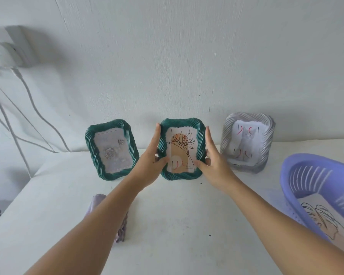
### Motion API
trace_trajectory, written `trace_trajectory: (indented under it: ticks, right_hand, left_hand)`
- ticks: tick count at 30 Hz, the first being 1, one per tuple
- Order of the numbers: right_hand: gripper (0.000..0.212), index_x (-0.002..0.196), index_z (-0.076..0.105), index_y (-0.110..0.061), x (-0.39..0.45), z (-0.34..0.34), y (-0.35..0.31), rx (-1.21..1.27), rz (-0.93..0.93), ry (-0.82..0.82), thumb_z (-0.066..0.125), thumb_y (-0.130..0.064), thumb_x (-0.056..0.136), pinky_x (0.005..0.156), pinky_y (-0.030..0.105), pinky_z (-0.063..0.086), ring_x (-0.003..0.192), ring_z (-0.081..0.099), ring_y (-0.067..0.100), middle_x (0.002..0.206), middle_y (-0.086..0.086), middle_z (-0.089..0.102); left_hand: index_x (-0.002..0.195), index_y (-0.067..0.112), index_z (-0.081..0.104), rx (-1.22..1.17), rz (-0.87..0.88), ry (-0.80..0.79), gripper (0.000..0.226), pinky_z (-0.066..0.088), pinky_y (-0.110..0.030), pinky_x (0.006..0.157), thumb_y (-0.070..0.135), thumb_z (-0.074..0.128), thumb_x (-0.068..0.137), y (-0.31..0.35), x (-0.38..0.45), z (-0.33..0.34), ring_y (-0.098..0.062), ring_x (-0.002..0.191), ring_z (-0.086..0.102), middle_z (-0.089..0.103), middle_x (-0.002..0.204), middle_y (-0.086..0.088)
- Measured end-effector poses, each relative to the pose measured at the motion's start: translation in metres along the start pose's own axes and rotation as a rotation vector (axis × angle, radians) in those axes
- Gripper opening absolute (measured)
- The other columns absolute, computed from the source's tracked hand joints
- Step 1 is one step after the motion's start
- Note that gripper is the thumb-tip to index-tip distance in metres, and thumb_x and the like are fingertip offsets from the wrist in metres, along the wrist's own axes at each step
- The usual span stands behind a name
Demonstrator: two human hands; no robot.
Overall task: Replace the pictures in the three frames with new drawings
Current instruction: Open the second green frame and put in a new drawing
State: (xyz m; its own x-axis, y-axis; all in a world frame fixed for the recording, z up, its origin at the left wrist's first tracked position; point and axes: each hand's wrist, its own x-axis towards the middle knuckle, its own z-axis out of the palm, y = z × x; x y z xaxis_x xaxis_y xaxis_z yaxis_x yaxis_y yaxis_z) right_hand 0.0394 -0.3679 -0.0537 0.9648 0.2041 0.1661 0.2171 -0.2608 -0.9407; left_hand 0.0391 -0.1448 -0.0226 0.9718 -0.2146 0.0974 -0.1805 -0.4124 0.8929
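Note:
Three twisted-rim picture frames stand against the wall on the white table. The middle green frame (179, 122) shows a line drawing of a flower on an orange shape. My left hand (149, 155) grips its left side, thumb on the lower front. On its right side my right hand (213, 161) holds it the same way. The left green frame (91, 144) holds a picture of roses. The silver frame (226, 133) on the right holds a cat picture with red marks.
A purple plastic basket (286, 175) at the right edge holds a sheet with a leaf drawing (322, 217). A purple ruffled object (121, 232) lies partly under my left forearm. White cables (34, 110) hang from a plug (2, 54) on the left wall.

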Motion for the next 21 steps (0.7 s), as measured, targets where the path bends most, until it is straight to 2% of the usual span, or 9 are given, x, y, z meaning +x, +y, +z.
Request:
trace_trajectory:
  ticks: [5, 9, 10, 12, 14, 16, 17, 19, 21]
  right_hand:
    - [0.099, 0.148, -0.006, -0.067, -0.02, 0.0, -0.011, 0.052, -0.004, -0.047, 0.062, -0.015, 0.099, 0.111, 0.045, 0.047, 0.136, 0.052, 0.011, 0.155, -0.006, 0.045]
    - [0.1, 0.149, -0.008, -0.065, -0.033, 0.001, -0.021, 0.066, 0.012, -0.064, 0.062, -0.014, 0.1, 0.114, 0.043, 0.044, 0.137, 0.049, 0.007, 0.156, -0.007, 0.044]
    - [0.1, 0.15, -0.01, -0.064, -0.036, 0.001, -0.024, 0.058, 0.02, -0.065, 0.062, -0.015, 0.1, 0.114, 0.036, 0.044, 0.137, 0.047, 0.003, 0.158, -0.011, 0.041]
    - [0.099, 0.151, -0.011, -0.062, -0.04, 0.0, -0.029, 0.063, 0.031, -0.069, 0.061, -0.015, 0.101, 0.106, 0.015, 0.043, 0.135, 0.041, -0.011, 0.159, -0.021, 0.034]
    - [0.098, 0.151, -0.01, -0.061, -0.046, -0.001, -0.031, 0.091, 0.031, -0.087, 0.059, -0.013, 0.102, 0.101, 0.008, 0.039, 0.135, 0.034, -0.019, 0.155, -0.035, 0.029]
    - [0.098, 0.15, -0.007, -0.064, -0.051, -0.002, -0.033, 0.135, 0.034, -0.103, 0.055, -0.006, 0.102, 0.11, 0.019, 0.038, 0.135, 0.037, -0.017, 0.148, -0.044, 0.03]
    - [0.099, 0.149, -0.005, -0.066, -0.054, -0.001, -0.033, 0.154, 0.037, -0.106, 0.053, -0.001, 0.101, 0.114, 0.029, 0.039, 0.136, 0.04, -0.012, 0.15, -0.041, 0.032]
    - [0.102, 0.149, -0.001, -0.067, -0.061, 0.002, -0.034, 0.185, 0.03, -0.097, 0.052, 0.004, 0.099, 0.117, 0.044, 0.039, 0.139, 0.045, 0.002, 0.157, -0.026, 0.036]
    - [0.103, 0.149, 0.001, -0.067, -0.067, 0.004, -0.035, 0.212, 0.017, -0.084, 0.053, 0.005, 0.098, 0.115, 0.049, 0.041, 0.138, 0.049, 0.012, 0.157, -0.013, 0.043]
  left_hand:
    - [0.151, 0.065, -0.002, -0.124, -0.037, -0.045, 0.102, 0.058, -0.029, 0.076, -0.005, 0.053, 0.1, 0.01, -0.023, -0.007, -0.02, 0.1, 0.074, 0.062, 0.12, -0.009]
    - [0.153, 0.061, 0.002, -0.173, -0.041, -0.05, 0.1, 0.06, -0.034, 0.081, -0.009, 0.05, 0.1, 0.019, -0.035, -0.007, -0.02, 0.106, 0.073, 0.065, 0.116, -0.005]
    - [0.153, 0.06, 0.003, -0.185, -0.04, -0.052, 0.1, 0.06, -0.036, 0.084, -0.01, 0.05, 0.1, 0.021, -0.038, -0.007, -0.021, 0.108, 0.072, 0.066, 0.116, -0.004]
    - [0.154, 0.06, 0.004, -0.214, -0.04, -0.055, 0.101, 0.06, -0.041, 0.088, -0.011, 0.05, 0.099, 0.025, -0.044, -0.006, -0.023, 0.111, 0.071, 0.067, 0.122, -0.005]
    - [0.153, 0.061, 0.005, -0.246, -0.046, -0.059, 0.101, 0.06, -0.044, 0.091, -0.012, 0.049, 0.099, 0.028, -0.052, -0.005, -0.024, 0.114, 0.07, 0.066, 0.129, -0.005]
    - [0.153, 0.061, 0.005, -0.27, -0.056, -0.072, 0.101, 0.059, -0.046, 0.092, -0.013, 0.049, 0.099, 0.03, -0.058, -0.005, -0.024, 0.115, 0.069, 0.066, 0.132, -0.004]
    - [0.153, 0.061, 0.005, -0.276, -0.059, -0.078, 0.101, 0.059, -0.047, 0.092, -0.013, 0.049, 0.099, 0.03, -0.062, -0.004, -0.024, 0.115, 0.069, 0.067, 0.132, -0.003]
    - [0.154, 0.06, 0.005, -0.282, -0.063, -0.081, 0.101, 0.059, -0.046, 0.093, -0.012, 0.049, 0.099, 0.031, -0.068, -0.003, -0.023, 0.115, 0.069, 0.068, 0.13, -0.002]
    - [0.154, 0.06, 0.005, -0.284, -0.071, -0.085, 0.101, 0.058, -0.045, 0.094, -0.012, 0.049, 0.099, 0.029, -0.073, -0.004, -0.023, 0.116, 0.069, 0.068, 0.129, -0.001]
